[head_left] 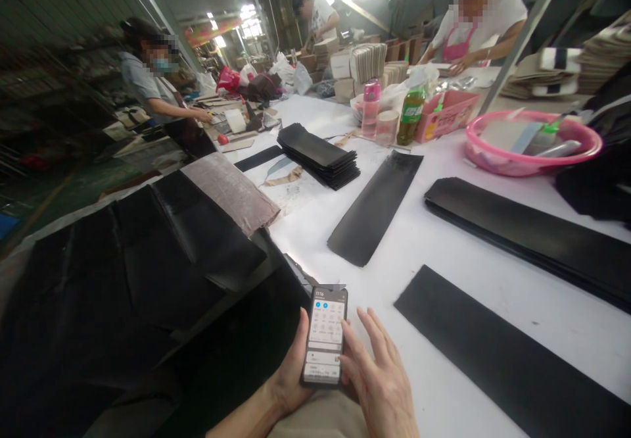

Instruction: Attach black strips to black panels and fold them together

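Observation:
A smartphone [324, 339] with its screen lit is held upright near the bottom middle of the view. My left hand [292, 367] wraps round its left side, thumb along the edge. Fingers apart, my right hand [378, 372] is at the phone's right edge, its thumb and a fingertip over the screen. Right of it on the white table [345, 277] lies a flat black strip [497, 352]. Beyond the phone another black strip [377, 208] lies at a slant.
Stacked black strips [320, 152] stand farther back, with another stack [532, 234] at right. Black sheets [128, 254] cover the left side. A pink basin [532, 165], a green bottle [411, 116] and a pink basket [448, 116] stand behind. Several co-workers are around the tables.

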`<state>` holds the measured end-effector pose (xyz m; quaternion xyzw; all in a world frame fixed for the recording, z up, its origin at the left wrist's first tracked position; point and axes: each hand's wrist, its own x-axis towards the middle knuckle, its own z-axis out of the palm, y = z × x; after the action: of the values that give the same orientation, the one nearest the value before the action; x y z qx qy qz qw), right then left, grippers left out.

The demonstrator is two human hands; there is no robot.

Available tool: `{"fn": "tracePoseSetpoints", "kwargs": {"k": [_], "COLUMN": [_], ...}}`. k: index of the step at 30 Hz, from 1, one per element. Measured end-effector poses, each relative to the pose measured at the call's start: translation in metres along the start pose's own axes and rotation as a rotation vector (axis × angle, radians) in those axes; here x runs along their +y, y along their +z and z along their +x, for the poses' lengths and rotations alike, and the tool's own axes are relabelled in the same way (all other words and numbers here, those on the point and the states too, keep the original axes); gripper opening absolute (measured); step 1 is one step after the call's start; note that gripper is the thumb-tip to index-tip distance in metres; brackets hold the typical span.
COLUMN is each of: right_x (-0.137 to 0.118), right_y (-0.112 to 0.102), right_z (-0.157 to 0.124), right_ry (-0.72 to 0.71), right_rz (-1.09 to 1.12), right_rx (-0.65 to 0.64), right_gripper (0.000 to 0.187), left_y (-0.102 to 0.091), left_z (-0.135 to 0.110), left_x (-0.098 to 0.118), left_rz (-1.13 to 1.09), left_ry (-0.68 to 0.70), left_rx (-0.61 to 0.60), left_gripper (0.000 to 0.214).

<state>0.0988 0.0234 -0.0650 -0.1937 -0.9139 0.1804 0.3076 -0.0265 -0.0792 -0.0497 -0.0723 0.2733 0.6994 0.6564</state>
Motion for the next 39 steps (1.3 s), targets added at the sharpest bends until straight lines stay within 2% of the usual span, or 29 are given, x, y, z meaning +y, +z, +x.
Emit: {"fn": "tracePoseSetpoints", "kwargs": {"k": [5,9,13,17,20,33,39], "right_x": [0.001,0.001,0.001,-0.001,-0.003,-0.006,-0.004], "right_y": [-0.006,-0.011,-0.019,-0.025,-0.025,-0.019,-0.018], "right_z": [-0.005,-0.013,-0.018,-0.016,-0.012,-0.006,-0.005], "right_ry": [0.036,0.031,-0.061,-0.214,-0.268,-0.256,-0.277], "right_rz": [0.056,0.137,0.205,0.238,0.241,0.201,0.200], "right_rx": [-0.052,-0.045,-0.068,-0.154,-0.199,-0.292,-0.290], "right_gripper": [0.038,0.037,0.036,0.026,0.023,0.023,0.024], "left_y": [-0.002,-0.004,-0.005,-0.005,-0.004,-0.007,-0.007], "left_z": [0.000,0.000,0.000,0.001,0.001,0.001,0.001], "left_x": [0.001,0.003,0.003,0.003,0.003,0.003,0.003], "left_rz": [0.054,0.082,0.092,0.083,0.104,0.062,0.068], "left_ry": [0.011,0.009,0.014,0.011,0.007,-0.008,-0.015], "left_rx": [0.049,0.080,0.095,0.061,0.064,0.094,0.103], "left_gripper": [0.083,0.084,0.085,0.089,0.087,0.085,0.086]}}
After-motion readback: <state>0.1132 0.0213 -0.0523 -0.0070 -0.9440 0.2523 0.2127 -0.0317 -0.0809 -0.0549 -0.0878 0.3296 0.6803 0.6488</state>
